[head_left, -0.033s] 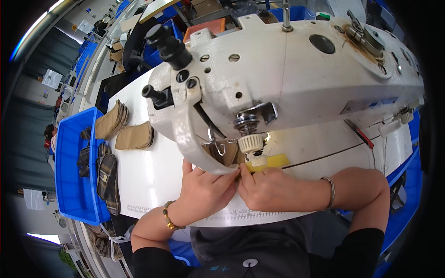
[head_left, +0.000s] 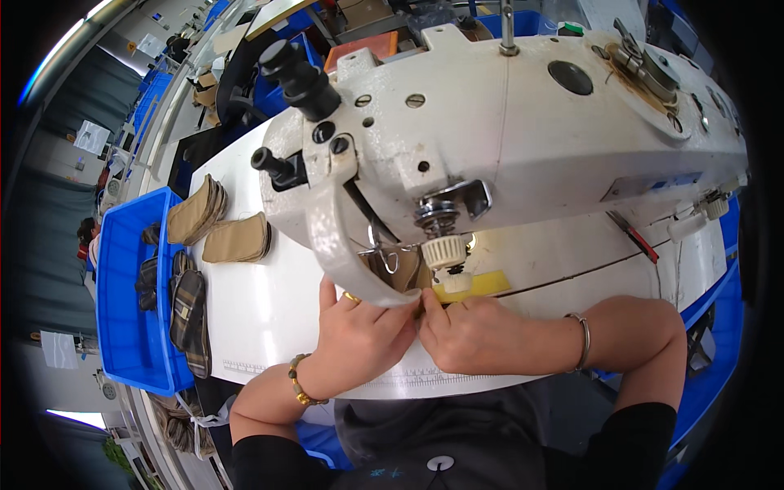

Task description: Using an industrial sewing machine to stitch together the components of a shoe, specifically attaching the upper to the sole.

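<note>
Under the head of a white sewing machine (head_left: pixel 539 122) lies a brown fabric piece (head_left: pixel 395 269), partly hidden by the machine's curved lever. My left hand (head_left: pixel 359 333) is closed at the fabric's near edge, with a ring and a beaded bracelet on that arm. My right hand (head_left: pixel 469 333) meets it fingertip to fingertip, its fingers curled in and pinching the same edge. Most of what lies between the fingertips is hidden. Just beyond my right hand a yellow strip (head_left: pixel 486 284) lies on the machine bed.
Two stacks of tan fabric pieces, a farther stack (head_left: pixel 194 216) and a nearer stack (head_left: pixel 237 239), sit at the table's left. Beside them is a blue bin (head_left: pixel 122 327) with plaid cloth pieces (head_left: pixel 189 306) over its edge. A red-handled tool (head_left: pixel 641 243) lies at the right. A ruler scale (head_left: pixel 441 380) runs along the front edge.
My left hand has turned very slightly, so its ring shows more plainly. The rest looks the same.
</note>
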The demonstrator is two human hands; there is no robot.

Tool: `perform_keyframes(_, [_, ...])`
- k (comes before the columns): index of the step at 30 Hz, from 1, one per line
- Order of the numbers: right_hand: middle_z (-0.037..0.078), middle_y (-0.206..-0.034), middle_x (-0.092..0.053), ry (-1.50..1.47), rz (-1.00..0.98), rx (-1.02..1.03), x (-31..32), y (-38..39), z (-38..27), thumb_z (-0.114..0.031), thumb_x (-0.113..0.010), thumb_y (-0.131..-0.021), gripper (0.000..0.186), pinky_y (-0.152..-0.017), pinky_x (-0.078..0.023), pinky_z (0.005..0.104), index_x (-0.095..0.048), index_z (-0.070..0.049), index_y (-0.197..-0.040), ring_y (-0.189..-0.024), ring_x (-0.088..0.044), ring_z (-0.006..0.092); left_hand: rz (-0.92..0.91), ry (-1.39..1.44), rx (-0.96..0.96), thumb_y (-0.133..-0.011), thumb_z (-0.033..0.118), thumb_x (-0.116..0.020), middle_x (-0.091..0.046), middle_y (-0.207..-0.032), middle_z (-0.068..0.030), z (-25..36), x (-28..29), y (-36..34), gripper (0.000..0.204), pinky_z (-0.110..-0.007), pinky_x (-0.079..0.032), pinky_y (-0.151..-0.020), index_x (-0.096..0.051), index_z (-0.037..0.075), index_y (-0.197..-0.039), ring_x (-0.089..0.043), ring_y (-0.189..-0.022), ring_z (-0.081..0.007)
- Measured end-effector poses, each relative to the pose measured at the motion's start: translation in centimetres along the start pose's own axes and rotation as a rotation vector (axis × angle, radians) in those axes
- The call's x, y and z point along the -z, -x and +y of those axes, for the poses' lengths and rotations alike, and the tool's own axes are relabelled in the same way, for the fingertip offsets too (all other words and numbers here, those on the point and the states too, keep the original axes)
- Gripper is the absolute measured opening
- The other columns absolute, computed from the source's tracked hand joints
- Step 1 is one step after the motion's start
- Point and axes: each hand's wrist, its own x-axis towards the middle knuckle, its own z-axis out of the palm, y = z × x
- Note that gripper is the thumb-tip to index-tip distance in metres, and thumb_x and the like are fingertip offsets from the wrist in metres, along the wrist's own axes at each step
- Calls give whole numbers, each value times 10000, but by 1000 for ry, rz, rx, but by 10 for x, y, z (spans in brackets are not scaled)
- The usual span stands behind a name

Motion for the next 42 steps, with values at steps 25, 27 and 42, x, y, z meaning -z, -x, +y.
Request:
perform_keyframes(25, [253, -906, -715, 94, -77, 16, 7, -1, -1, -133, -621, -723, 223, -450, -460, 247, -682, 42, -846, -527, -612, 141, 58, -231, -5, -657, 121, -787, -596, -765, 71, 0, 0, -1, 297, -569, -295, -1026, -741, 155, -949, -587, -822, -158])
perform_keyframes(27, [244, -903, -714, 66, -49, 25, 5, -1, -1, -134, -621, -724, 222, -447, -458, 245, -684, 38, -849, -521, -607, 135, 9, -26, 1, -664, 116, -785, -591, -786, 68, -5, -1, -3, 263, -502, -336, -907, -742, 146, -921, -575, -836, -166])
perform_keyframes(42, [239, -882, -716, 1, -77, -2, 11, 0, -8, -139, -622, -703, 244, -394, -420, 240, -697, 35, -856, -466, -574, 109, -136, 13, -75, -726, 146, -710, -677, -997, 11, -5, -11, -1, 157, -642, -256, -1045, -739, 123, -879, -608, -1010, -203])
